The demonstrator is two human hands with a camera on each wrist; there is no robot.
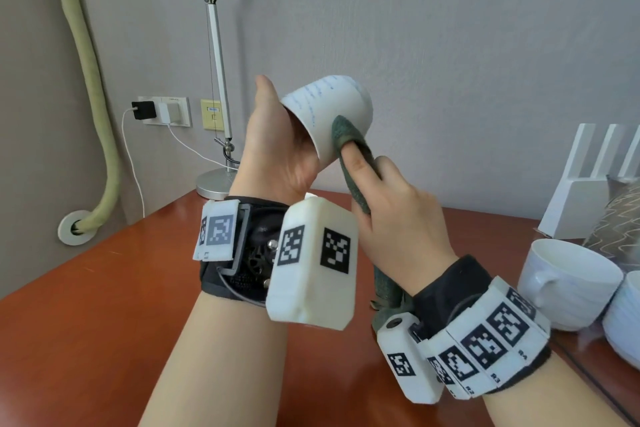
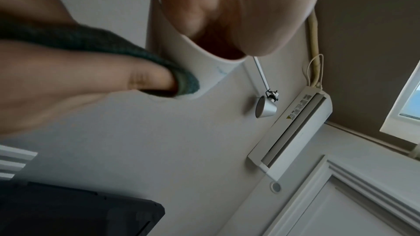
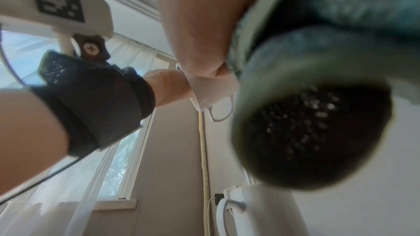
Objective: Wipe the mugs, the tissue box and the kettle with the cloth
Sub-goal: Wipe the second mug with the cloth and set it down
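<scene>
We raise our left hand (image 1: 277, 146) above the tabletop (image 1: 104, 288), forearm angled up and palm turned toward us, with the thumb pointing up beside the rim of the white mug (image 1: 332, 114). The mug is lifted clear of the tabletop and tipped on its side: its long axis runs from lower left to upper right, the open mouth facing our left palm and the base pointing up and away toward the wall. Our left fingers reach into the mouth, as the left wrist view shows (image 2: 227, 15), so the hand grips the mug by its rim.

Our right hand (image 1: 398, 218) comes up from the lower right, wrist bent, its back toward us. Its fingers are curled round the dark green cloth (image 1: 346, 135), and the index finger (image 1: 356, 163) lies stretched along it, pressing the folded tip of the cloth against the mug's outer wall near the rim. The rest of the cloth hangs down past the right wrist.

At the right edge of the tabletop stands a second white mug (image 1: 568, 284), upright with its handle to the left, just beside more white crockery (image 1: 623, 322). A desk lamp (image 1: 216, 80) stands at the back.
</scene>
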